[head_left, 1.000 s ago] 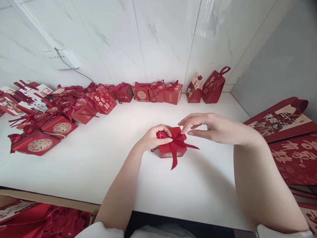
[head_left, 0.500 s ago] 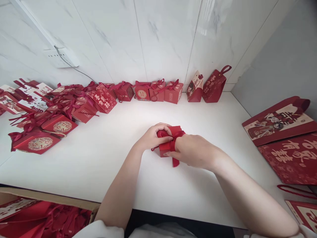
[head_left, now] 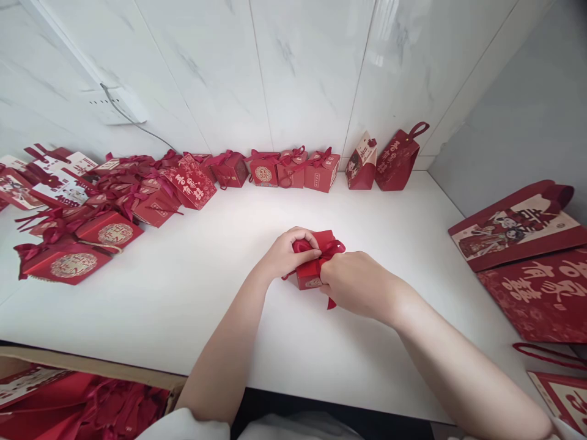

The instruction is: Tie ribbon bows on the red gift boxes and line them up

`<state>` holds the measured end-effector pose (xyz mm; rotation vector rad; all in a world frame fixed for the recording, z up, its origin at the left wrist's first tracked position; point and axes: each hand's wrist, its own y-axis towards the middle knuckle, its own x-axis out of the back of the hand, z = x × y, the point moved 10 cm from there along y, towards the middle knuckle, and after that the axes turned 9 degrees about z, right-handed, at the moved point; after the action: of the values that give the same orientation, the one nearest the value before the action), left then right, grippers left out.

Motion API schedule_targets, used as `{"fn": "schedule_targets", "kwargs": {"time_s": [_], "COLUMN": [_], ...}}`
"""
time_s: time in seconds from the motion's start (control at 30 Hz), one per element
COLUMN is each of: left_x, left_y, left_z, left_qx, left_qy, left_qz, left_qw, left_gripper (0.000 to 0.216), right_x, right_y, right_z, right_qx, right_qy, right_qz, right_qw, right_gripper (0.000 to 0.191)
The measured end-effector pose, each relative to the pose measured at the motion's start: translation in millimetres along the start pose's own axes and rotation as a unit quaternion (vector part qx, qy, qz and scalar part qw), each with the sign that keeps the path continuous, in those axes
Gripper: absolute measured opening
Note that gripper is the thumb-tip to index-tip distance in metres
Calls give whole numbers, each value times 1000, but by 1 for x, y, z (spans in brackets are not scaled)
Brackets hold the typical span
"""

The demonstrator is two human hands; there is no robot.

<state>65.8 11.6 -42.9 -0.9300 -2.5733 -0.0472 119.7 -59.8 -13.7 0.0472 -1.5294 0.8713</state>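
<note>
A small red gift box (head_left: 308,282) stands on the white table in front of me, with a red ribbon (head_left: 334,249) round it and looped into a bow on top. My left hand (head_left: 293,249) is closed on the ribbon loop at the box's upper left, thumb and fingers pinched together. At the right side of the bow my right hand (head_left: 355,282) has its fingers curled in; a ribbon tail hangs out below it. Its fingertips are mostly hidden behind the back of the hand, against the ribbon.
Several ribboned red boxes (head_left: 265,168) line the wall and crowd the left. Two handled bags (head_left: 398,160) stand at the back right. Larger red bags (head_left: 518,229) lean at the right. An open carton (head_left: 169,382) of red packaging sits at the lower left, below the table (head_left: 220,256).
My right hand has curled tighter and shifted slightly at the bow. A ribbon loop now shows above it, and the hanging tail has moved right. My left hand stays nearly in place.
</note>
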Motion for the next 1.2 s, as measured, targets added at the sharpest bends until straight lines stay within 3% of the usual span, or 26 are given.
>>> {"fn": "schedule_targets", "kwargs": {"time_s": [0.1,0.2,0.3,0.43,0.6,0.8,0.9,1.03,1.2], "left_x": [1,1,-1,-1,-3,-5,-7,-5,-4], "left_y": [0,0,1,0,0,1,0,-2,-3], "left_z": [0,0,0,2,7,7,6,2,1], "left_qx": [-3,-2,-3,-4,4,0,-4,-13,25], "left_qy": [6,-6,-31,-51,-76,-74,-75,-73,-53], "left_qz": [-10,-7,5,8,24,37,55,62,39], "left_qw": [1000,1000,999,999,997,997,996,995,998], "left_gripper": [14,16,17,20,27,29,31,32,31], "right_x": [2,0,1,-7,-17,-1,4,27,42], "right_y": [-5,-18,-29,-28,-19,-28,-27,-36,-43], "right_z": [-3,-16,-49,-91,-86,-101,-91,-60,-16], "right_qx": [25,54,5,-116,-112,-165,-115,-30,81], "right_qy": [54,174,268,268,288,258,217,153,120], "right_qz": [14,64,61,43,76,-21,-27,-97,-143], "right_qw": [998,981,961,955,948,952,969,983,979], "right_gripper": [23,28,30,36,28,34,13,25,20]}}
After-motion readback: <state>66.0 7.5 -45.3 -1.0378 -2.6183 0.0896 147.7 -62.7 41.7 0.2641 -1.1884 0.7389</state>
